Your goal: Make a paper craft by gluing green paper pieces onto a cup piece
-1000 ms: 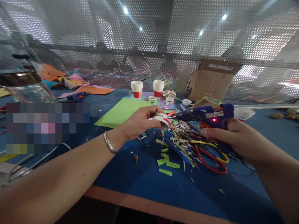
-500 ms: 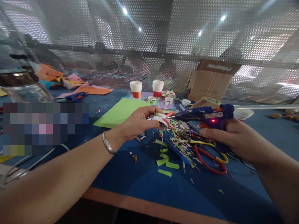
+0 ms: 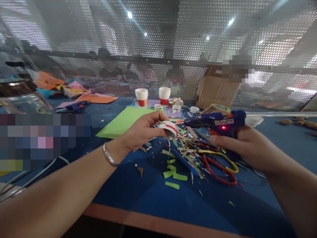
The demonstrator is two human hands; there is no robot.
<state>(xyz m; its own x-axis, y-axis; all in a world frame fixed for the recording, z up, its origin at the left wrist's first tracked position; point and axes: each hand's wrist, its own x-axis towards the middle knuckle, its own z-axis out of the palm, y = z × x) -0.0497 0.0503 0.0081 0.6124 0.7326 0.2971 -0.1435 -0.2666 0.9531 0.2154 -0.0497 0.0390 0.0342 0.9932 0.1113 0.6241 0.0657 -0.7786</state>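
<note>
Pinched between the thumb and fingers of my left hand (image 3: 146,129) is a small white round piece with a red stripe (image 3: 168,129), tilted above the table. My right hand (image 3: 244,142) grips a blue glue gun (image 3: 215,120) with a red light on its side and a clear glue stick (image 3: 277,114) sticking out of its back. The gun's tip is close beside the round piece; whether they touch cannot be made out. Below lie paper scraps (image 3: 173,170), a blue strip (image 3: 184,161) and scissors with red and yellow handles (image 3: 220,173).
A green sheet (image 3: 121,122) lies left of centre. Behind are paper cup stacks (image 3: 141,97) (image 3: 164,96), small white round pieces (image 3: 194,109) and a cardboard box (image 3: 216,89). Colored papers (image 3: 96,98), another blue tool (image 3: 78,106) and a glass jar (image 3: 22,97) are at left.
The view has shifted slightly, so most things appear a little further left and lower. Both hands keep their holds, and the round piece is turned slightly.
</note>
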